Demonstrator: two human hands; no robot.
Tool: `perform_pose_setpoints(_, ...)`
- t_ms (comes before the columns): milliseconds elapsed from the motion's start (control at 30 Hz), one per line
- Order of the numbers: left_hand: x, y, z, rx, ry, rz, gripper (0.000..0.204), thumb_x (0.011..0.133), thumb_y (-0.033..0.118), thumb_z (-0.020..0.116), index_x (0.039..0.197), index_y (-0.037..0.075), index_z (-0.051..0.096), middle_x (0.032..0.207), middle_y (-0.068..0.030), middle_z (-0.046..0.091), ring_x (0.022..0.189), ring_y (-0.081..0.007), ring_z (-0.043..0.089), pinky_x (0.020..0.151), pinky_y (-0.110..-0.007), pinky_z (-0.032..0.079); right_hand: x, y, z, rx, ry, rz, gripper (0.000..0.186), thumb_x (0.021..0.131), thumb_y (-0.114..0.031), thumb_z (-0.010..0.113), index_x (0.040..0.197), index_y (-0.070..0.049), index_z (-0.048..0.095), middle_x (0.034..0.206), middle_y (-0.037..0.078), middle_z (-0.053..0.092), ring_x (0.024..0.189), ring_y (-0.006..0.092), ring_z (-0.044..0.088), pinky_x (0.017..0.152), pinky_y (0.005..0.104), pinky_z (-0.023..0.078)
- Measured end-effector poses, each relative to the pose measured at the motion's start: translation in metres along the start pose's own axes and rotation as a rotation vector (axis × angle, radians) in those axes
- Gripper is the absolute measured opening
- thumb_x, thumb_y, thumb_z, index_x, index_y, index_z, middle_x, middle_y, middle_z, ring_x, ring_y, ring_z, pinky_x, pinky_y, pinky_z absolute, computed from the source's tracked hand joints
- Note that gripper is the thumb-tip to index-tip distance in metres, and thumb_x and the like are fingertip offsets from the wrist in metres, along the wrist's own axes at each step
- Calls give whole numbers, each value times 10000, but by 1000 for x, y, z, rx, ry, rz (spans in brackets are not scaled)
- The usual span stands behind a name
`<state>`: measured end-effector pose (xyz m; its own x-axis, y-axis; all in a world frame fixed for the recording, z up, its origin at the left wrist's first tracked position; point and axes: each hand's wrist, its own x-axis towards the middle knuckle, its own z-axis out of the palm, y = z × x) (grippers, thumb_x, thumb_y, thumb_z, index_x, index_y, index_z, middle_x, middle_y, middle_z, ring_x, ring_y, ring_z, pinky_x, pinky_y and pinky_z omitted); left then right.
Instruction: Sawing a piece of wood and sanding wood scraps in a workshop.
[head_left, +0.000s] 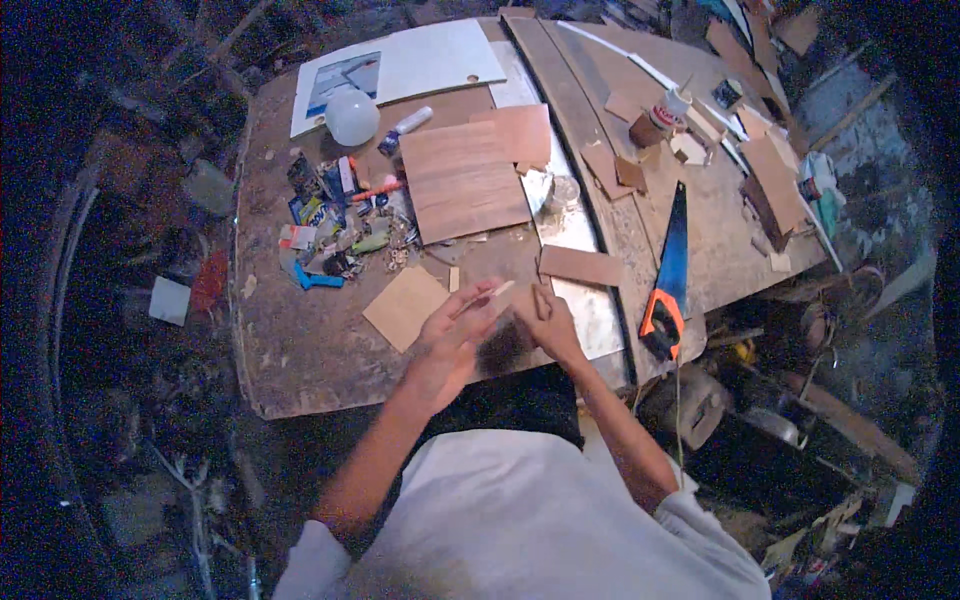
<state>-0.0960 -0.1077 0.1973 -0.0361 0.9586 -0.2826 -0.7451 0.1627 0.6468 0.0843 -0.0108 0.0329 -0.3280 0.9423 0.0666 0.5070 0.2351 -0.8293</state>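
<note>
My left hand (455, 330) is over the near edge of the workbench, closed on a small pale strip of wood (502, 291) that juts from its fingertips toward the right. Just to the right is my right hand (552, 328), its fingers curled together; what they hold, if anything, is too small and blurred to name. A square of light board (406, 307) lies on the bench left of my left hand, with a short pale wood offcut (454, 279) beside it. Beyond my right hand rests a brown rectangular piece of wood (580, 266).
A handsaw (671, 270) with an orange and black handle lies at the right. Farther back are a large wooden panel (465, 185), a white board (430, 65) and a white round object (352, 117). Small tools and scraps (345, 225) crowd the left; several offcuts (775, 185) lie far right.
</note>
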Motion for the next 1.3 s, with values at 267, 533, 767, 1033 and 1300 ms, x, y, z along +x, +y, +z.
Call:
perform_pose_setpoints(267,-6,-7,-6,-1,155,56,547,919,147,669,1389,2,429,1310,-121,543,1213,-234,557,1056,-340,423,-3,0,65,-538,-252,-14,747,811,-460,692,1436,-146,430,1352,253,489,1175,457,521,969,602,398)
perform_pose_setpoints(533,-4,-1,-1,24,169,80,555,903,67,670,1387,-28,416,1319,-133,513,1228,-222,539,1096,-342,384,15,10,57,-215,-6,-179,583,868,-331,686,1364,-72,522,1359,243,529,1245,405,505,1026,559,390)
perform_pose_setpoints(767,-5,-10,-24,92,194,82,518,919,82,655,1375,-38,441,1306,-127,545,1229,-209,533,1096,-334,380,-3,-123,-38,264,-188,-387,615,834,-140,742,1399,-64,511,1425,148,531,1308,317,511,1095,436,390)
perform_pose_setpoints(1033,4,-40,-53,100,372,104,542,912,101,675,1382,-42,446,1277,-119,562,1135,-199,577,1010,-303,438,-72,-91,-18,272,-248,-216,492,875,-59,689,1352,-50,565,1377,148,578,1308,279,523,1094,386,392)
perform_pose_setpoints(1300,39,-96,-110,496,435,-92,721,834,77,734,1452,29,367,1205,-119,587,1057,-207,596,920,-316,490,-43,20,3,-107,-104,-24,651,816,-296,779,1346,-14,527,1317,237,571,1227,395,540,1037,444,427)
